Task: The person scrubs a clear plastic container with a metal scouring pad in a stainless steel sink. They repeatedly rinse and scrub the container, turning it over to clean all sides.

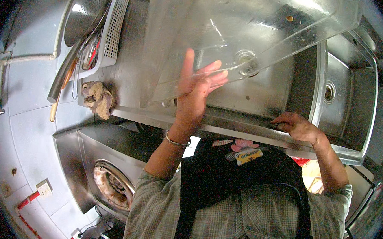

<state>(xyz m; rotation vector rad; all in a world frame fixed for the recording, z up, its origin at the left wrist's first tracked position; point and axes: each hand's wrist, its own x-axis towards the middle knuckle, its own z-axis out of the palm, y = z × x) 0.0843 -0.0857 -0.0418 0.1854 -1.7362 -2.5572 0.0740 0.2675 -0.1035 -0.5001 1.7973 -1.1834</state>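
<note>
A large clear plastic tub (170, 50) is tilted over the stainless steel sink (247, 93). My left hand (201, 76), a bangle on its wrist, is at the tub's lower edge with fingers spread, seen partly through the clear plastic; whether it bears the tub's weight cannot be told. My right hand (294, 126) rests at the sink's front rim, near the divider between the two basins, its fingers bent and their tips partly hidden. A small brown scrap (289, 18) shows in or through the tub.
At left, a white perforated basket (112, 29) stands with a large metal strainer (88, 13) and other utensils. A crumpled cloth (98, 99) lies on the counter's front left corner. The second basin (361, 102) is at right. A round burner (113, 185) sits at lower left.
</note>
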